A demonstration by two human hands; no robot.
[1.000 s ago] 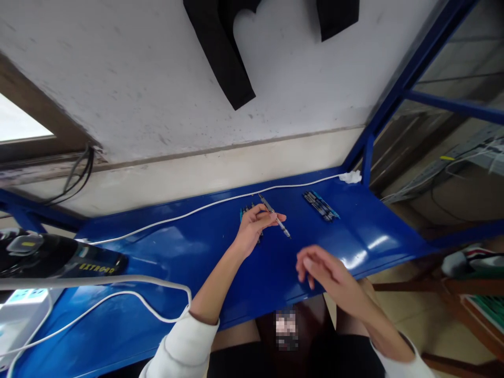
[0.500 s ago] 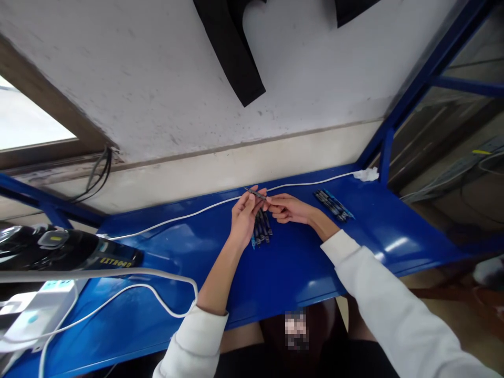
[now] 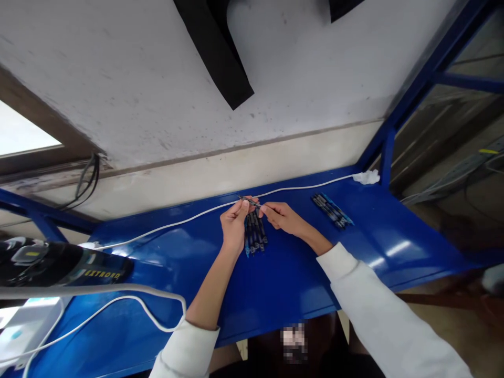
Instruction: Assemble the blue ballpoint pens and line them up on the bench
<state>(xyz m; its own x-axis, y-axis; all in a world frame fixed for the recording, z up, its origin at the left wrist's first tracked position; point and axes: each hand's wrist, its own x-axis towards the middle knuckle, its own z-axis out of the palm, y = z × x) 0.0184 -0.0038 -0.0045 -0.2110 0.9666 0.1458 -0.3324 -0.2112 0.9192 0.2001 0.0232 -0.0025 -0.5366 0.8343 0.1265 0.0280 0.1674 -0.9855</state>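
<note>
A slim dark pen (image 3: 255, 203) is held up between my two hands over the back of the blue table. My left hand (image 3: 235, 219) is closed on it, thumb on top near the pointed end. With thumb and fingers my right hand (image 3: 280, 216) pinches the other end. Just below the hands lies a row of several dark pens (image 3: 256, 233), a blue one at its left side; their upper ends are partly hidden by my left hand. To the right rests a second group of pens (image 3: 333, 210), dark with a blue one at the right edge.
Along the back of the blue table (image 3: 291, 278) runs a white cable (image 3: 177, 223), ending near crumpled white material (image 3: 367, 177). A black device (image 3: 71, 262) and a white box (image 3: 29, 325) stand at the left. Blue frame posts (image 3: 386, 157) rise at the right.
The view has shifted slightly, so the hands and pens sit a little lower and further left. Both hands keep holding the same pen, with the right fingers still at its end.
</note>
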